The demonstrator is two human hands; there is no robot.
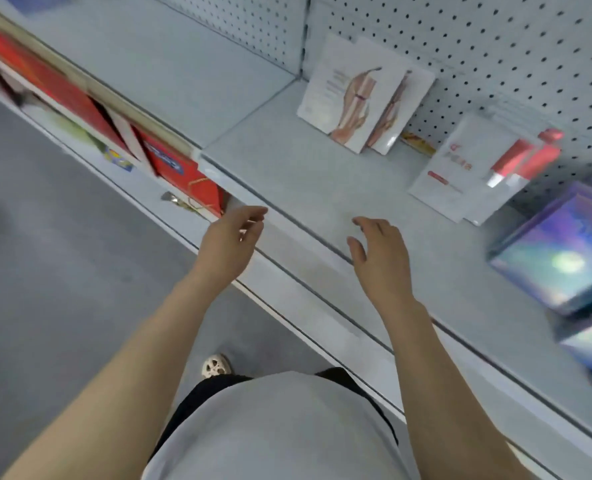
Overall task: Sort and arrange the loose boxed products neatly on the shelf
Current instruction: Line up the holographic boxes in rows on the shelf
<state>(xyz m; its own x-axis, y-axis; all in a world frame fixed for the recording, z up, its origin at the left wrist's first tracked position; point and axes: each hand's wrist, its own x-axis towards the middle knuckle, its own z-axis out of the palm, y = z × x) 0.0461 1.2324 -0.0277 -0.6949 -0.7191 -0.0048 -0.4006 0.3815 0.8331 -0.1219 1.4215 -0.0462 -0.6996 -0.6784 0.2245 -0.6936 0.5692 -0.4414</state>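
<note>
Two white flat boxes with a hand picture [350,95] lean against the pegboard at the back of the pale shelf [308,174]. To their right stand white boxes with red print [460,171], and further right lies an iridescent box [561,251]. My left hand [228,240] hovers at the shelf's front edge, fingers loosely curled, holding nothing. My right hand [381,258] hangs over the front of the shelf with relaxed fingers, also empty. Both hands are well short of the boxes.
A small yellow packet [417,143] lies behind the white boxes. Red boxes [180,171] fill the lower shelf at the left. A second iridescent box [588,344] sits at the right edge. Grey floor lies to the left, and a white shoe [215,365] shows below.
</note>
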